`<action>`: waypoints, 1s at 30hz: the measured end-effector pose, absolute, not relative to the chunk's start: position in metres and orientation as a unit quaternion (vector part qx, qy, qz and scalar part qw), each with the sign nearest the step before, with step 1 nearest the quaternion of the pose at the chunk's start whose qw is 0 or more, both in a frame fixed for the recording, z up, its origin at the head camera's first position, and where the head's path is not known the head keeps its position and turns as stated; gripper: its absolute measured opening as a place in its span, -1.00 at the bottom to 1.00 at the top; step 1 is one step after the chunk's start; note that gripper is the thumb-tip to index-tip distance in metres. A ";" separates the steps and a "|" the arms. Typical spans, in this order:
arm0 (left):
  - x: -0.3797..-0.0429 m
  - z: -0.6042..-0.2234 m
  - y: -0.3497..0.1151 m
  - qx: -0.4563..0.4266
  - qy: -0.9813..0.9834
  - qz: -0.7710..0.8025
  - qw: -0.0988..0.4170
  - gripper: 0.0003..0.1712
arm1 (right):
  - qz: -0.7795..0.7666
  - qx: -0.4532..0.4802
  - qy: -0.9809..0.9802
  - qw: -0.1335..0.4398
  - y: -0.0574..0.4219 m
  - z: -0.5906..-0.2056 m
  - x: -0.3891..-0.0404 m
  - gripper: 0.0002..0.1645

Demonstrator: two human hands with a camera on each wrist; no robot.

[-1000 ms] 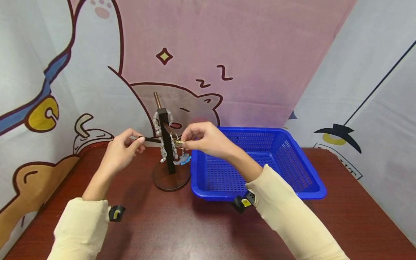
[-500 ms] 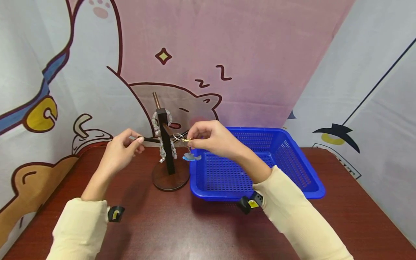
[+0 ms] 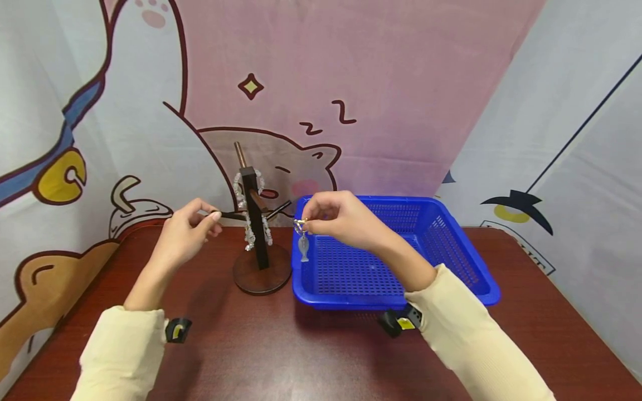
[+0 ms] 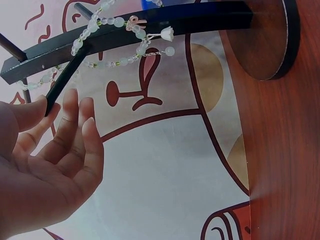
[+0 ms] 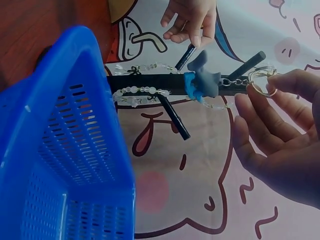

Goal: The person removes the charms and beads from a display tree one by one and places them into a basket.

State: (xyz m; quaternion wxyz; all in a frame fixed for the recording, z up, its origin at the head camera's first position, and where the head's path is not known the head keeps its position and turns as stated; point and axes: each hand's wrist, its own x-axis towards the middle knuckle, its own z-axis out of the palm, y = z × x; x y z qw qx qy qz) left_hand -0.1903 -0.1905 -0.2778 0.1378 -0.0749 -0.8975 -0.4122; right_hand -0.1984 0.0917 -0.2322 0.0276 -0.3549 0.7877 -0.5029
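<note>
A dark wooden jewelry stand (image 3: 261, 245) stands upright on its round base (image 3: 262, 278). Clear beaded bracelets (image 4: 120, 22) hang from its pegs. My left hand (image 3: 190, 224) pinches the tip of a black peg (image 4: 65, 80) on the left side, the other fingers loosely bent. Between thumb and fingertips, my right hand (image 3: 346, 217) pinches the metal ring of a keychain (image 5: 263, 82), to the right of the stand. Its grey-and-blue sea-animal charm (image 5: 202, 82) dangles on a short chain over the basket's left rim in the head view. Fingers partly cover the ring.
A blue perforated plastic basket (image 3: 351, 301) sits on the brown table (image 3: 271, 345), right of the stand and below my right hand. Behind the table hangs a cartoon-printed cloth (image 3: 401, 111). Free peg ends (image 5: 175, 120) stick out from the stand.
My right hand has drawn the keychain off the stand's right-hand peg and carried it right, to the basket's left edge. The left hand keeps its hold on the peg.
</note>
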 end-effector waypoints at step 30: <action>-0.190 -0.277 -0.191 -0.080 -0.896 -0.416 0.130 -0.77 | -0.470 -0.324 0.818 0.065 0.124 -0.294 -0.177 -0.92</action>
